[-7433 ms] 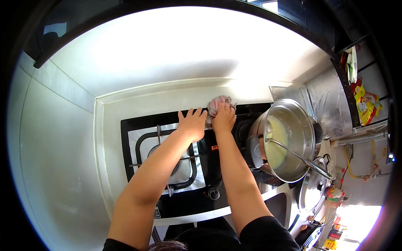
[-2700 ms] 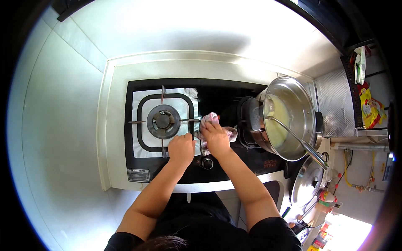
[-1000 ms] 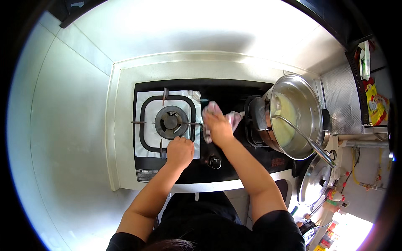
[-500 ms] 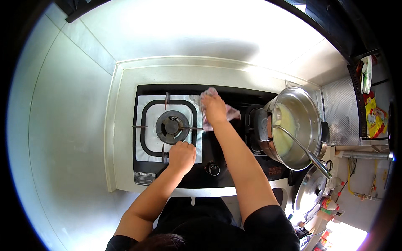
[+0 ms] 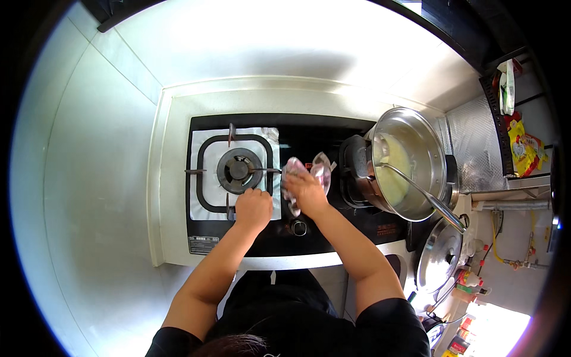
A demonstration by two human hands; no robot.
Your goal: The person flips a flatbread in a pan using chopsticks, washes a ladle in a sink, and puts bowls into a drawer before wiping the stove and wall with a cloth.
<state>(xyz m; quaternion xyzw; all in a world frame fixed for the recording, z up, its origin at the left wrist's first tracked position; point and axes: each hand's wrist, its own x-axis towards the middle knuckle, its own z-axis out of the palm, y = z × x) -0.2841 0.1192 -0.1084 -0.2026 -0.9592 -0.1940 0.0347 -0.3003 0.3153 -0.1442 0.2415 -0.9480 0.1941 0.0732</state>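
Note:
My right hand (image 5: 304,191) presses a crumpled pinkish patterned cloth (image 5: 322,170) against the black glass of the gas stove (image 5: 321,235), just right of the left burner. Cloth spreads out beyond the fingers on both sides. My left hand (image 5: 254,209) is closed in a fist at the near right corner of the black pan support (image 5: 208,152). That corner and whatever the fingers may grip are hidden beneath it. A square of silver foil (image 5: 199,196) lies under the pan support, around the burner (image 5: 239,171). The control knob (image 5: 299,227) sits nearer me than the cloth.
On the right burner a large steel pot (image 5: 431,134) holds pale yellowish liquid, with a ladle (image 5: 428,199) leaning across its rim. A steel lid (image 5: 440,256) is at the near right. Packets (image 5: 526,149) stand on a shelf at the far right. Tiled walls border the counter.
My right hand has drawn the cloth nearer to me, from the far part of the stove to its middle. My left hand stays at the pan support's corner. The view has shifted slightly.

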